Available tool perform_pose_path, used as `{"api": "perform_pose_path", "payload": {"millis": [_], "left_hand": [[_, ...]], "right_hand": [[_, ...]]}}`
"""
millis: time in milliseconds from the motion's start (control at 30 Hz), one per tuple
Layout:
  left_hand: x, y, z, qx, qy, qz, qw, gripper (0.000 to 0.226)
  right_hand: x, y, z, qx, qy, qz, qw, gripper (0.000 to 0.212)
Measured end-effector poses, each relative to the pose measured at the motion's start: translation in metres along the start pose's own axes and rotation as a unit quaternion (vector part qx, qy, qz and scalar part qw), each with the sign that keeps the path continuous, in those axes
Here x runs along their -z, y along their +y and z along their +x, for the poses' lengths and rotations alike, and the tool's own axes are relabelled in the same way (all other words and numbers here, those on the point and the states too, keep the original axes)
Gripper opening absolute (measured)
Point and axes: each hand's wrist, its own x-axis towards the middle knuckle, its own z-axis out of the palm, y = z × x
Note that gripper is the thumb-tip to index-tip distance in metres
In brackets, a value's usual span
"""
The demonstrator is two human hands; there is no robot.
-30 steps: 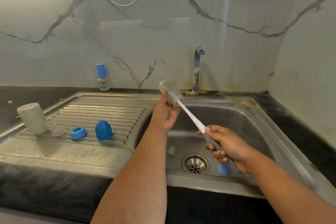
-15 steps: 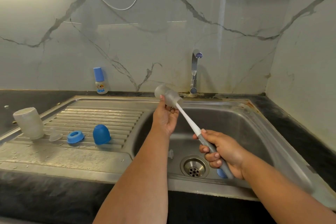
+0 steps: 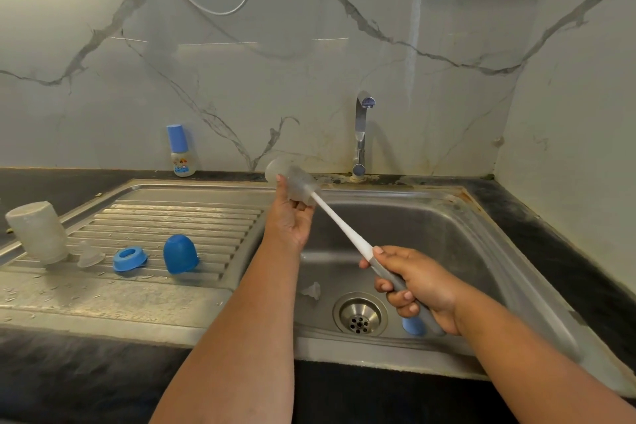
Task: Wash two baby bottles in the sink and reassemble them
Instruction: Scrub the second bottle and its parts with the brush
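Note:
My left hand (image 3: 290, 217) grips a clear baby bottle (image 3: 290, 177) tilted above the sink's back left corner. My right hand (image 3: 414, 282) grips the grey handle of a white bottle brush (image 3: 340, 225), whose head is inside that bottle. On the drainboard (image 3: 172, 213) stand an upturned clear bottle (image 3: 38, 232), a clear nipple (image 3: 90, 255), a blue ring (image 3: 129, 258) and a blue cap (image 3: 179, 254). Another nipple (image 3: 312, 290) and a blue part (image 3: 413, 325) lie in the sink basin (image 3: 430, 227) near the drain (image 3: 359, 313).
A small bottle with a blue cap (image 3: 181, 151) stands against the marble wall behind the drainboard. The tap (image 3: 361, 134) rises at the back of the basin, with no water running. Dark countertop (image 3: 550, 244) borders the sink on the right and front.
The bottle and brush have shifted slightly left and up along the sink's back edge. Both hands keep their grips.

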Motion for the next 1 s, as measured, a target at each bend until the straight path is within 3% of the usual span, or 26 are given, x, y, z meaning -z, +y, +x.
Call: {"api": "perform_pose_path", "payload": {"millis": [167, 333, 500, 567, 667, 700, 767, 867, 933, 1000], "left_hand": [[-0.008, -0.013, -0.008, 0.060, -0.040, -0.007, 0.997, 0.044], [0.000, 0.005, 0.001, 0.018, -0.040, -0.045, 0.998, 0.043], [-0.011, -0.009, -0.008, 0.072, -0.063, 0.008, 0.995, 0.046], [-0.010, -0.012, -0.004, 0.054, -0.037, 0.036, 0.997, 0.050], [0.000, -0.009, 0.003, 0.018, 0.025, 0.126, 0.992, 0.053], [0.002, -0.009, 0.004, 0.020, 0.036, 0.137, 0.990, 0.054], [0.002, -0.010, 0.005, 0.032, 0.038, 0.135, 0.990, 0.054], [-0.001, -0.012, 0.008, -0.002, 0.025, 0.221, 0.975, 0.051], [0.005, -0.015, 0.012, -0.043, 0.027, 0.316, 0.947, 0.051], [0.009, -0.013, 0.010, -0.033, 0.032, 0.320, 0.946, 0.048]], "right_hand": [[-0.002, 0.004, 0.004, 0.016, 0.017, 0.051, 0.998, 0.032], [0.006, -0.007, -0.004, -0.004, -0.041, 0.018, 0.999, 0.036], [0.006, -0.003, -0.005, 0.017, 0.022, 0.007, 1.000, 0.030], [0.003, -0.001, -0.002, 0.043, 0.057, -0.060, 0.996, 0.025], [0.003, 0.003, 0.005, 0.139, 0.138, -0.314, 0.929, 0.014], [0.005, 0.004, 0.006, 0.161, 0.151, -0.372, 0.902, 0.027], [0.008, 0.009, 0.008, 0.176, 0.169, -0.450, 0.859, 0.049], [0.006, 0.009, 0.010, 0.182, 0.219, -0.523, 0.803, 0.050], [0.000, 0.009, 0.010, 0.180, 0.204, -0.518, 0.811, 0.049], [-0.003, 0.006, 0.009, 0.176, 0.158, -0.479, 0.845, 0.048]]}}
